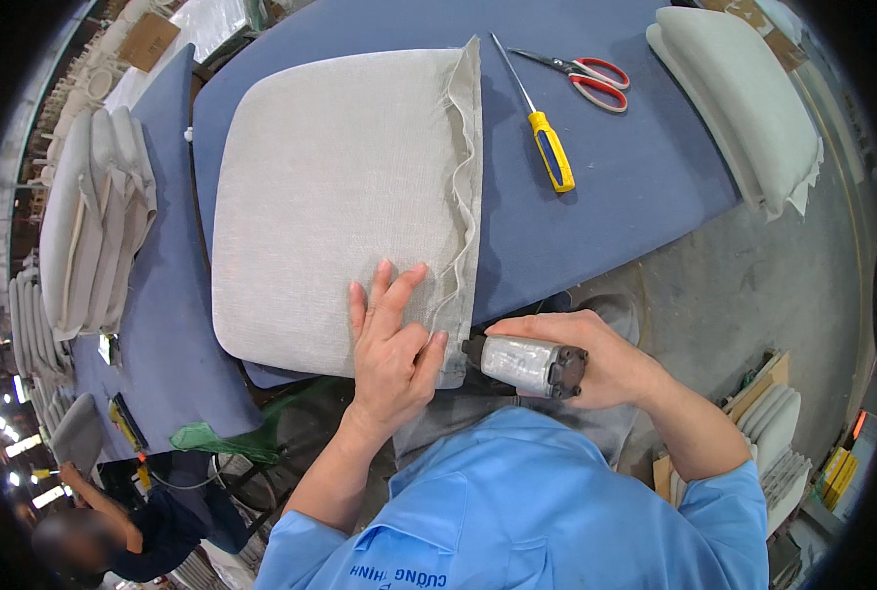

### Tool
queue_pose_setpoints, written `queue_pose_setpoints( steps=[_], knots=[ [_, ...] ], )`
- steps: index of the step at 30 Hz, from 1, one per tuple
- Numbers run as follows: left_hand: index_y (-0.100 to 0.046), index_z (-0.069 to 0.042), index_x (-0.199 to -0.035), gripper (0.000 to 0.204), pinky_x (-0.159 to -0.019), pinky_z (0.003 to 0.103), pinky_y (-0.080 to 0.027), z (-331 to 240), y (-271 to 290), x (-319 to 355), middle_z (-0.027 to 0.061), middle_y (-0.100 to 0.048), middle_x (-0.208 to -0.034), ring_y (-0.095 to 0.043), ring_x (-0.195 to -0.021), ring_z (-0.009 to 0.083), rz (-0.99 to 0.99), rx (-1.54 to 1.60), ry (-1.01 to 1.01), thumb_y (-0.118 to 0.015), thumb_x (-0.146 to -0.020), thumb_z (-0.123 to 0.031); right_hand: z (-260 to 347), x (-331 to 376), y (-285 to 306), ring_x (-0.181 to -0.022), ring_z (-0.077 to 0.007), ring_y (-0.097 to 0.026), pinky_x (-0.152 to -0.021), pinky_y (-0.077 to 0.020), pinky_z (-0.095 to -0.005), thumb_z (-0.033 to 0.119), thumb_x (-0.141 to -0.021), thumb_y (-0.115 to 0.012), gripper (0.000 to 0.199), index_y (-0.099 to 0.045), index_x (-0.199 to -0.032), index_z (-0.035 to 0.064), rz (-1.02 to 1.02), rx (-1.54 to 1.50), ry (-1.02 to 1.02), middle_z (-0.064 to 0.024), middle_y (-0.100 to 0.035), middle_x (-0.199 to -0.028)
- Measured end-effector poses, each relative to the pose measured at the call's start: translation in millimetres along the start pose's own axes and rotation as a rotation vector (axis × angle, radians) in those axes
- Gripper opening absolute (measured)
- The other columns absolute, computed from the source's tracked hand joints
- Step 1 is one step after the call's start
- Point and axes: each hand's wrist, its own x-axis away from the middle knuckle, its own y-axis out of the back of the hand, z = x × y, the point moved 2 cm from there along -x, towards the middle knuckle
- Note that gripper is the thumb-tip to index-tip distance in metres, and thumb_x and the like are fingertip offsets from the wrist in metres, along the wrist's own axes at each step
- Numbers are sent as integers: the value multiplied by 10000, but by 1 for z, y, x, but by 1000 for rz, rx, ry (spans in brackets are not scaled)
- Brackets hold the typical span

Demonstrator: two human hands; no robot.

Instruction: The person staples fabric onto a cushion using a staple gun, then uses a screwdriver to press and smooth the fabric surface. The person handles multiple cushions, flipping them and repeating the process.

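A light grey fabric-covered seat cushion (330, 177) lies on the blue padded table, with a loose, wavy fabric edge (458, 197) along its right side. My left hand (394, 349) rests on the cushion's near right corner, fingers spread over the cloth and thumb close to the wavy edge. In my right hand (606, 359) is a silver and black staple gun (527, 366). Its black nose meets the cushion's right edge near that corner; whether it touches is hard to make out. My fingers under the tool are mostly hidden.
On the blue table (606, 206) lie a yellow-handled screwdriver (552, 152) and red-handled scissors (591, 79). Stacked grey cushions sit at the far right (743, 108) and on the left (99, 226). Another person (134, 531) works at the lower left.
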Motion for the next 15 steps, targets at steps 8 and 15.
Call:
queue_pose_setpoints(
  steps=[8, 15],
  knots=[
    [-549, -63, -668, 320, -1345, 603, -73, 6, -3, 3, 212, -540, -1640, -327, -1640, 443, -34, 30, -10, -771, -899, -54, 6, -11, -2, -1167, -338, -771, -1000, -598, -397, 73, -799, -868, 679, -658, -1444, 43, 61, 76, -62, -152, -771, -1301],
    [-563, -67, -655, 325, -1349, 588, -63, 7, -8, 4, 213, -543, -1637, -312, -1646, 444, -72, 45, -46, -775, -900, -60, 17, -18, -9, -1132, -382, -755, -939, -605, -446, 19, -780, -812, 661, -622, -1411, 80, 89, 101, -144, -153, -780, -1188]
  ],
)
